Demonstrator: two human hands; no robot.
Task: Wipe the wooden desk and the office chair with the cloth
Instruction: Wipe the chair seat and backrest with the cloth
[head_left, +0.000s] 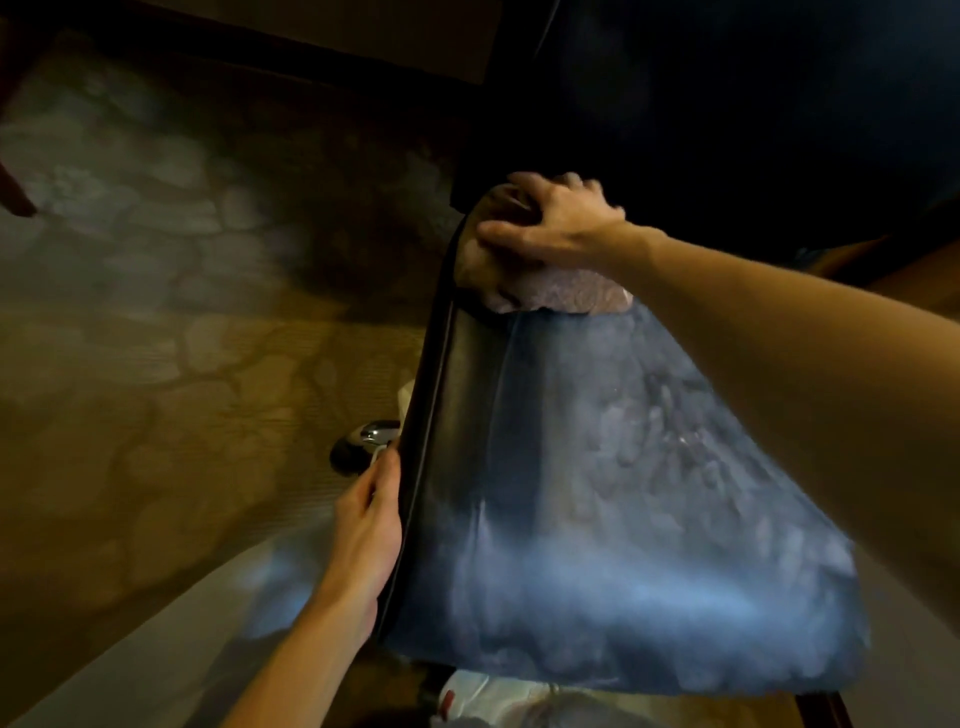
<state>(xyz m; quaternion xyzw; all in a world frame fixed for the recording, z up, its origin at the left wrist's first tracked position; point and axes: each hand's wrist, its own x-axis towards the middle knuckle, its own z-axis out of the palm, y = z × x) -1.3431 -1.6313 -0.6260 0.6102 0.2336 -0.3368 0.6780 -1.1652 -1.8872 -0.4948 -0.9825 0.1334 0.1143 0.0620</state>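
The dark office chair (561, 467) fills the lower middle of the view, its worn leather surface glossy and pale in the light. My right hand (550, 223) grips a bunched pinkish-brown cloth (561, 291) and presses it on the far end of that surface. My left hand (371, 525) holds the chair's left edge, thumb on top and fingers behind it. The wooden desk (727, 104) is the dark mass beyond the chair, mostly lost in shadow.
Patterned carpet (182, 312) covers the floor at left. A chrome chair-base leg with a black caster (358, 441) shows beside my left hand. A white shoe (493, 696) is under the chair. A dark furniture leg (15, 192) stands at far left.
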